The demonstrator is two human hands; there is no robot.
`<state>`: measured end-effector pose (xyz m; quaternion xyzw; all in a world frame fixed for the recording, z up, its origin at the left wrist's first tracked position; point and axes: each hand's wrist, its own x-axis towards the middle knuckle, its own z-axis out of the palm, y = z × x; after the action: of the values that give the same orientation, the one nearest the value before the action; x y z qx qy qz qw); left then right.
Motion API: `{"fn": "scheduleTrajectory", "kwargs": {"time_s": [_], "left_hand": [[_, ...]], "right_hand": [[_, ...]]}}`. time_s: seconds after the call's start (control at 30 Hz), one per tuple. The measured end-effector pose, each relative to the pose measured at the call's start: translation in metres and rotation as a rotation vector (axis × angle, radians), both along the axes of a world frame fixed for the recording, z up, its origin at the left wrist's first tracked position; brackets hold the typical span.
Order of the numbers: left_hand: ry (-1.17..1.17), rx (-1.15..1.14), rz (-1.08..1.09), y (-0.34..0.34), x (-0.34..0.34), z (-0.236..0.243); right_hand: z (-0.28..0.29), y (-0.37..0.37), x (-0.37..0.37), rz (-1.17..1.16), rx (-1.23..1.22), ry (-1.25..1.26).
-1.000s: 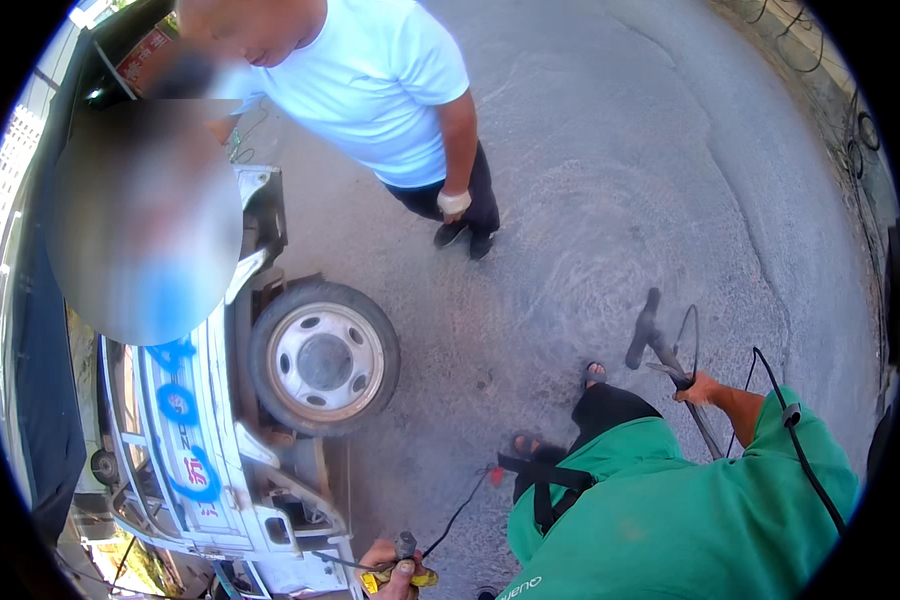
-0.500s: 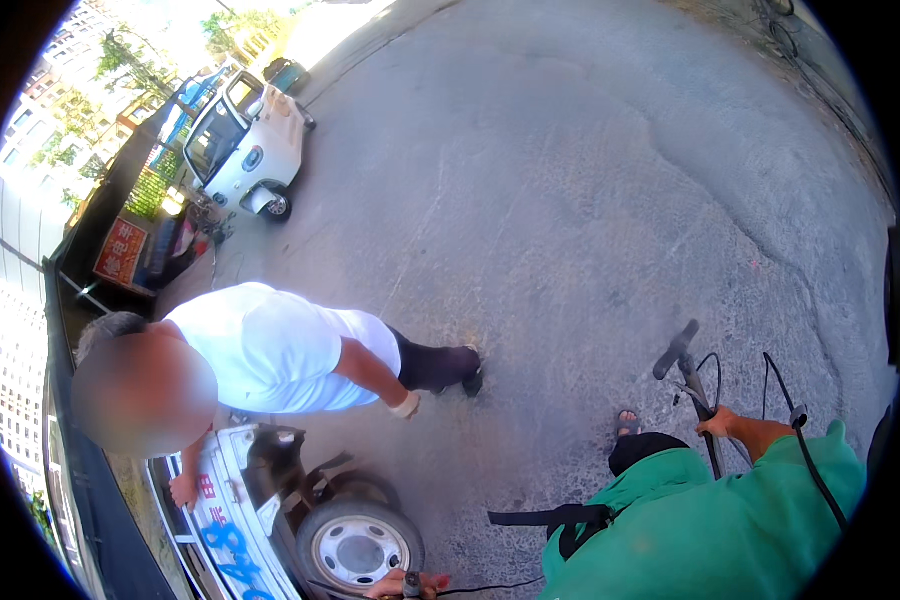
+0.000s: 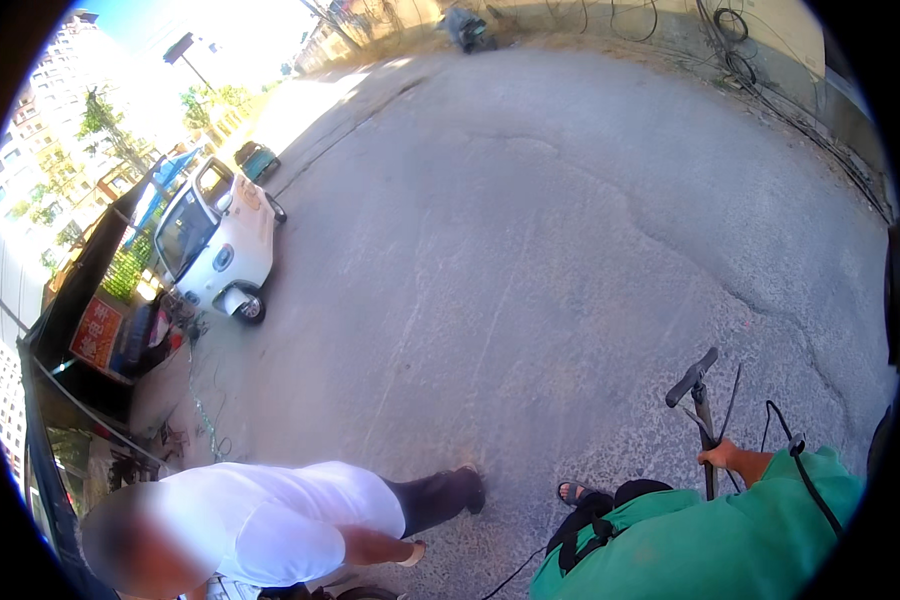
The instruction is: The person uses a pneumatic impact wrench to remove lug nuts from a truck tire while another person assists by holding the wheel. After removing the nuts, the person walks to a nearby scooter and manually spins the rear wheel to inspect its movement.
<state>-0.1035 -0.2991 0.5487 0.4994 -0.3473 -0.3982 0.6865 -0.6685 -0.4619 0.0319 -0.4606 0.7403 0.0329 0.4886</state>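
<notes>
My right hand (image 3: 722, 456) is closed around the upright dark shaft of a floor pump (image 3: 703, 410), below its black T-shaped handle. The pump's lower end is hidden behind my green clothing (image 3: 690, 540). A thin black hose (image 3: 515, 575) runs off toward the lower edge, left of my body. My left hand is out of the picture. My sandalled foot (image 3: 571, 492) stands on the ground between the pump and a person in a white shirt (image 3: 300, 510). Only the top of a tyre (image 3: 365, 593) shows at the lower edge, below that person's arm.
A white three-wheeled vehicle (image 3: 220, 250) is parked at the left, near a dark stall with a red sign (image 3: 97, 333). Grey concrete (image 3: 490, 260) spreads ahead. Cables (image 3: 800, 130) lie along the wall at the upper right, and a scooter (image 3: 467, 30) stands at the far edge.
The view has swung upward and away from the wheel, so my left hand and most of the vehicle with that wheel have left the picture. My right hand keeps its grip on the pump.
</notes>
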Motion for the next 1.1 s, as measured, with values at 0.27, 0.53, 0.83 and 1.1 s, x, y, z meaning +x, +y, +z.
{"fn": "scheduleTrajectory", "kwargs": {"time_s": [0.27, 0.53, 0.83, 1.1], "left_hand": [[-0.140, -0.333, 0.156, -0.096, 0.132, -0.009], [-0.069, -0.205, 0.310, -0.250, 0.292, 0.007], [-0.277, -0.190, 0.673, -0.300, 0.443, 0.097], [-0.402, -0.246, 0.722, -0.276, 0.579, 0.129]], "right_hand": [[0.013, -0.060, 0.089, -0.135, -0.041, 0.123], [0.027, -0.211, 0.190, -0.041, 0.118, -0.071], [0.004, -0.436, 0.327, -0.108, 0.044, -0.253], [0.031, -0.534, 0.500, 0.270, -0.088, -0.150]]}}
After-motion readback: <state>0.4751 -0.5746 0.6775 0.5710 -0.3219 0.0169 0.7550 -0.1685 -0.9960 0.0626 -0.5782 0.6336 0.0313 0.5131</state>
